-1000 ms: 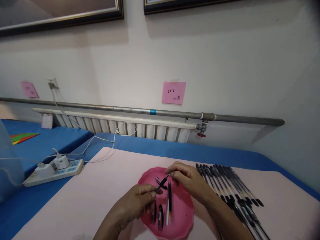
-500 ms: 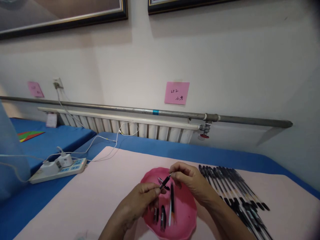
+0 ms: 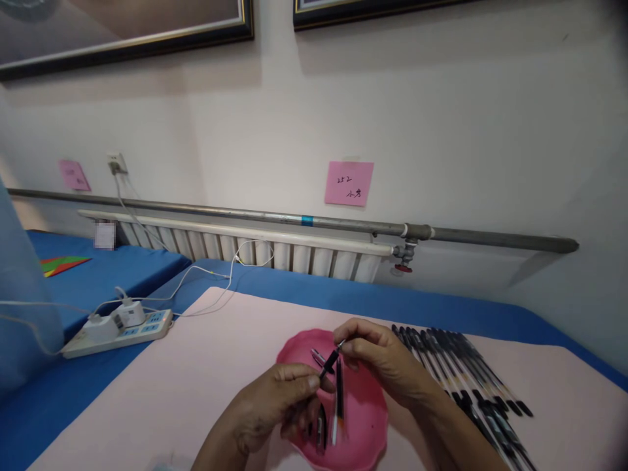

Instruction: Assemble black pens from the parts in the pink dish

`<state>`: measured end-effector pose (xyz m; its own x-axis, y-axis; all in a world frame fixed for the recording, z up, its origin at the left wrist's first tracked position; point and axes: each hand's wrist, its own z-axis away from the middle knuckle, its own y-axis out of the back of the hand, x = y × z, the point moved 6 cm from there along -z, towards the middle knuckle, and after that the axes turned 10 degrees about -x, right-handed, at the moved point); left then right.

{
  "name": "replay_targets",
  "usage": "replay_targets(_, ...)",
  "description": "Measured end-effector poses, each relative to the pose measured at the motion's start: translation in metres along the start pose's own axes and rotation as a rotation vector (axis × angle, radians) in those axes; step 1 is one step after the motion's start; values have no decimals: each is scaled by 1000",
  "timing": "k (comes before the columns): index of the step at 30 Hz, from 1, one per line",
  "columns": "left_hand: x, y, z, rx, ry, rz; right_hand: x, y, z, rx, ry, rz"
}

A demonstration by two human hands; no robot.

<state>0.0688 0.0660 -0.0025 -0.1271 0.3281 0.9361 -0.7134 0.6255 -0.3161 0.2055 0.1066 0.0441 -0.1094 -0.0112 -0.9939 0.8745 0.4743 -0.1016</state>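
Over a pink scalloped plate [image 3: 366,445] both my hands work on one short black pen part [image 3: 330,362]. My left hand [image 3: 277,405] pinches its lower end between thumb and fingers. My right hand [image 3: 380,363] pinches its upper, silvery tip. The part slants up to the right between them. In the plate under my hands lie several loose pen pieces: dark caps and a thin refill [image 3: 338,402]. To the right of the plate a row of several black pens [image 3: 464,379] lies side by side on the pink mat [image 3: 196,379].
A white power strip [image 3: 118,325] with plugged chargers and white cables lies on the blue cloth [image 3: 59,392] at the left. A white radiator [image 3: 255,245] and a grey pipe run along the wall behind. A pink note [image 3: 348,183] hangs on the wall.
My hands have stayed together on the pen part over the plate. The view has shifted slightly, so everything sits a little further right and lower.
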Motion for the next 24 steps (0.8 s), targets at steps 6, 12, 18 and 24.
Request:
replay_targets(6,1,-2,1,0,-12,58,-1,-1,-1,32,79,-81)
replay_targets(12,-3,-8,-2,-39,-42,139,-7,4,1,36,98,9)
replay_targets(18,-4,-16,-5,-91,-92,205,-12,2,4,80,131,-5)
replay_targets(24,-1,-13,-8,-34,-115,151,-16,0,5,223,171,40)
